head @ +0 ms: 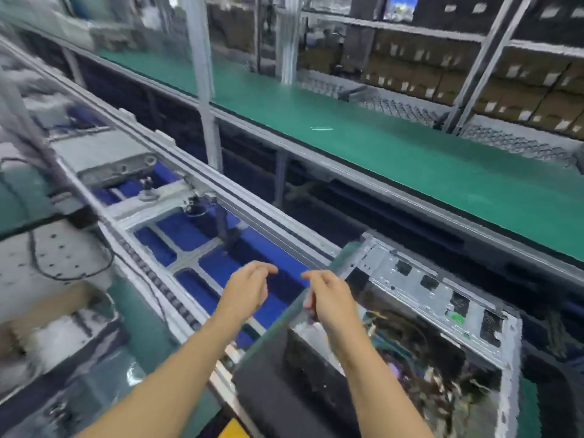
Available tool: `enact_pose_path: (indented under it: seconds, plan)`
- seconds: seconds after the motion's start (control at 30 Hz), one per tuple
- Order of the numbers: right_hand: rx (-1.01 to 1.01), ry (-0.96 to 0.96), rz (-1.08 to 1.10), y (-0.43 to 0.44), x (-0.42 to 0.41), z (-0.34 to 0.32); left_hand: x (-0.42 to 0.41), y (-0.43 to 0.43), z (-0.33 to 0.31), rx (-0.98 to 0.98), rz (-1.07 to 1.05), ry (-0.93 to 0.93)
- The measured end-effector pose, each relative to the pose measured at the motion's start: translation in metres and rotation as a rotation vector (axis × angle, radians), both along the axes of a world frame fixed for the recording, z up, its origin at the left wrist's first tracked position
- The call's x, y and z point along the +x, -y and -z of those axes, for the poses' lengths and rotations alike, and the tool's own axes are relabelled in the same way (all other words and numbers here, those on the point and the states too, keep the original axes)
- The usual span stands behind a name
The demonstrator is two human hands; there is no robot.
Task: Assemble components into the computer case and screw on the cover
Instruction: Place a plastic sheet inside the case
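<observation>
Blue padded conveyor pallet [189,232] lies at the left on the roller line. Of two bare hands, the left hand [249,289] hovers above it, grip released, fingers loosely curled on nothing. One green-tinted glass side panel [278,327] leans next; the right hand [331,298] grasps its upper edge. One open silver metal computer case [442,295] sits at the right, against the panel.
</observation>
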State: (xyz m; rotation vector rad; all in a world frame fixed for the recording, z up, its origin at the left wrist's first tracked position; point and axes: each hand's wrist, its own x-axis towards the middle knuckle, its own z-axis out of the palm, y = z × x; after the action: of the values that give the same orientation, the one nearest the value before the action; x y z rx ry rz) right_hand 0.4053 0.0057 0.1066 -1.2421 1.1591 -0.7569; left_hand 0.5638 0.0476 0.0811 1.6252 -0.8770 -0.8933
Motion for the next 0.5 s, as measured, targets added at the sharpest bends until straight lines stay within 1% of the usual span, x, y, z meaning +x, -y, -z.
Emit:
enact_pose_path:
  seconds: [0.07, 0.2, 0.23, 0.33, 0.37, 0.5]
  plan:
    - [0.001, 0.014, -0.106, -0.014, 0.055, -0.005, 0.047, -0.031, -0.011, -0.042, -0.100, -0.010]
    - [0.057, 0.098, -0.276, -0.054, 0.166, -0.007, 0.138, -0.095, -0.016, -0.090, -0.266, 0.052]
    - [0.068, 0.114, -0.303, -0.065, 0.192, -0.006, 0.158, -0.111, -0.016, -0.097, -0.325, 0.035]
    - [0.110, 0.155, -0.371, -0.100, 0.259, 0.002, 0.208, -0.159, -0.010, -0.121, -0.502, -0.119]
    - [0.122, 0.159, -0.391, -0.111, 0.278, 0.006, 0.222, -0.175, -0.005, -0.114, -0.538, -0.145]
    - [0.134, 0.127, -0.477, -0.151, 0.336, 0.026, 0.265, -0.232, 0.017, -0.049, -0.660, -0.181]
